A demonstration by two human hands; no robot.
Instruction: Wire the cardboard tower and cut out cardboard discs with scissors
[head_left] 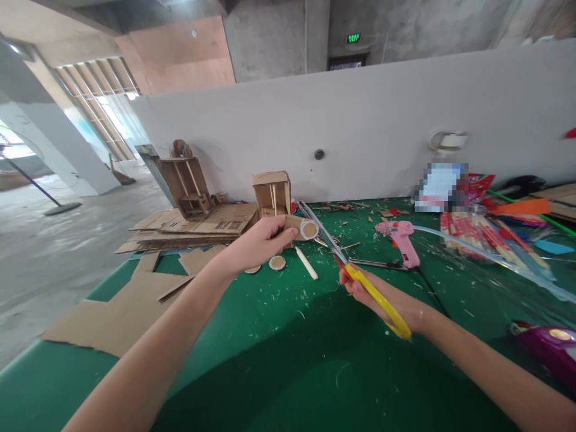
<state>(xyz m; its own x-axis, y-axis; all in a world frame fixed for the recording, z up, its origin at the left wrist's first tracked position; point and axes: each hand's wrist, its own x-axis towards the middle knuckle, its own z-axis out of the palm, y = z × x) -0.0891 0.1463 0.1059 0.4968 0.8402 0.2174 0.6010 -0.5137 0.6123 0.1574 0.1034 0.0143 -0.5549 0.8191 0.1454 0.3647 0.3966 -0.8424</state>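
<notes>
Pinched between the thumb and fingers of my left hand [252, 246] is a small cardboard strip [293, 223]. A round white outline [309, 230] rings its right end. My right hand [396, 295] grips scissors [332, 245] with a yellow handle. Their blades point up and left, close beside the strip's right end; I cannot tell whether they touch it. Below the strip lie a round cardboard disc [278, 263] with a white rim and a second disc [252, 269], partly hidden by my left hand. A white stick [306, 264] rests to their right.
A pink glue gun [406, 241] stands at right, its cord trailing forward. Cardboard sheets [121, 306] cover the table's left side. Two cardboard structures [191, 186] stand behind. Scraps litter the green table [270, 360]. A purple object [551, 354] sits at the right edge.
</notes>
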